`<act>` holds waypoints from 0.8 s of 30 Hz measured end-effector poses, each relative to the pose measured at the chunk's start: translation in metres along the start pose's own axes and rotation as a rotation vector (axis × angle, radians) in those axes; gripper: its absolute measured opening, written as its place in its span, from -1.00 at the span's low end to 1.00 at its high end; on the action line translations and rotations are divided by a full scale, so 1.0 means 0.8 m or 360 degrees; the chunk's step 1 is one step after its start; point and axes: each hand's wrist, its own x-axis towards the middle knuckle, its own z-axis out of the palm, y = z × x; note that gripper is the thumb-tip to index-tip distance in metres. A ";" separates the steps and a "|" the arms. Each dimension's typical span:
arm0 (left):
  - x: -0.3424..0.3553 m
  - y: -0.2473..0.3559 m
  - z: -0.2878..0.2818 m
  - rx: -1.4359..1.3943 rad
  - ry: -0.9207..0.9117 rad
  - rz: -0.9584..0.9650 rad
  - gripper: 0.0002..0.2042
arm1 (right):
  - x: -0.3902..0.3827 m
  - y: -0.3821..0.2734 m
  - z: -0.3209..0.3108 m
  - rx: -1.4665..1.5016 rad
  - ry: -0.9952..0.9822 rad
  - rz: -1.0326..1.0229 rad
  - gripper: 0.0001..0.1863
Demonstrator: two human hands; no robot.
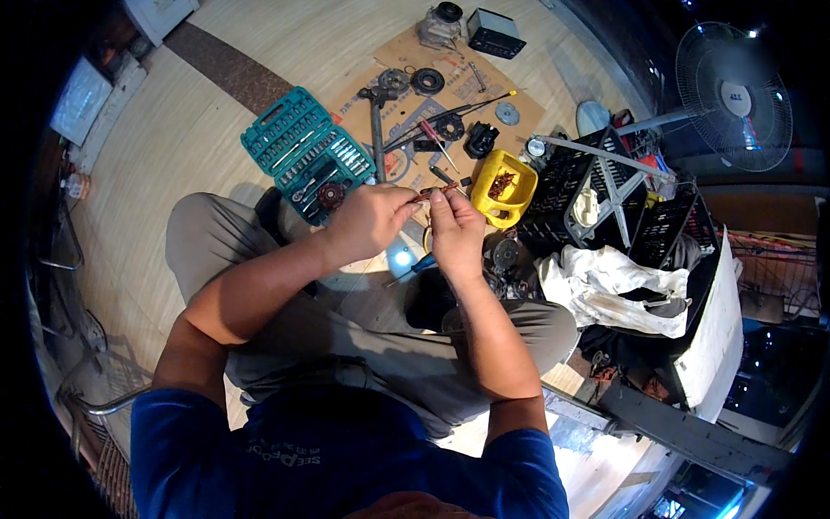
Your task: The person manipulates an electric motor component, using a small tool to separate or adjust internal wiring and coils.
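Note:
Between my two hands is a short bundle of copper-coloured wire, held in front of my crossed legs. My left hand pinches its left end between thumb and fingers. At its other end, my right hand grips with the thumb on top; part of the bundle is hidden by the fingers. Just right of my right hand stands a cut-open yellow plastic container with similar copper pieces inside. A blue-handled screwdriver lies below my hands, beside a bright spot of light.
Left of my hands lies an open teal socket set case. Beyond, a cardboard sheet bears a hammer, a red-handled screwdriver and round dark parts. Black crates, a white cloth and a fan stand right.

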 end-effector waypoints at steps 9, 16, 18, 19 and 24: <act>0.006 -0.011 -0.006 -0.1613 -0.0604 -0.1254 -0.80 | 0.003 -0.009 -0.007 0.0258 -0.0206 0.0202 -0.81; -0.001 0.002 0.000 -0.0288 0.0028 -0.0217 -0.84 | -0.002 -0.003 -0.001 -0.0083 -0.0068 0.0020 -0.80; 0.001 0.003 -0.001 -0.0334 0.0017 -0.0080 -0.82 | 0.001 -0.001 -0.008 0.0005 -0.0122 0.0084 -0.78; 0.001 0.001 -0.001 -0.0335 0.0017 -0.0079 -0.82 | 0.001 -0.002 -0.012 0.0004 -0.0121 0.0083 -0.78; 0.007 -0.004 -0.014 -0.1990 -0.0767 -0.1222 -0.77 | 0.002 -0.016 -0.015 0.0260 -0.0359 0.0180 -0.78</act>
